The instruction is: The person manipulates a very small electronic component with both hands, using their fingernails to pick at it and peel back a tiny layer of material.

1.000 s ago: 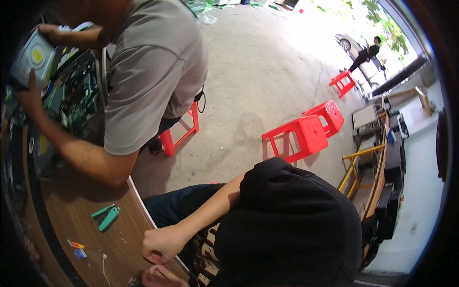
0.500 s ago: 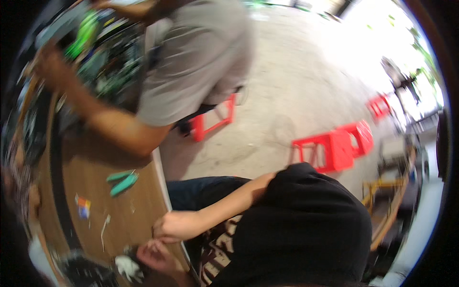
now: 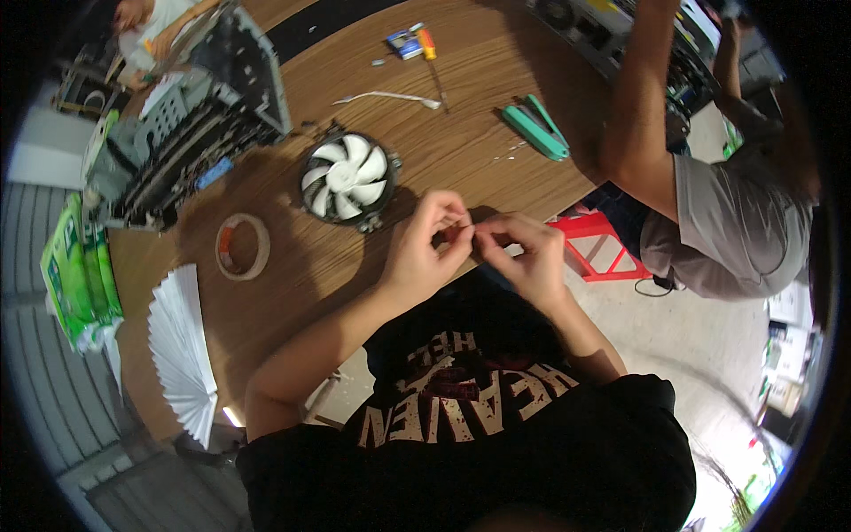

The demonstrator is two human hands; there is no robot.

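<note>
My left hand (image 3: 432, 244) and my right hand (image 3: 527, 253) meet above the table's near edge, thumbs and forefingers pinched together. Whatever is between the fingertips is too small to make out. Just beyond my left hand, a cooling fan (image 3: 365, 193) with white blades and a black frame lies on the wooden table. A turquoise-handled pair of pliers (image 3: 539, 133) rests farther off to the right. Behind the fan are a thin white strip (image 3: 381, 94) and a small screwdriver (image 3: 427, 43) with an orange-yellow handle.
A tape roll (image 3: 261, 257) and a white pleated paper fan (image 3: 182, 346) lie at left. An opened computer case (image 3: 257, 66) stands beyond them, near a green package (image 3: 75, 275). At right, a person in a grey shirt (image 3: 731, 235) works by a red stool (image 3: 603, 248).
My view has swung left and down from the room's right side to the table before me. Both hands stay close together at the table edge, fingers pinched.
</note>
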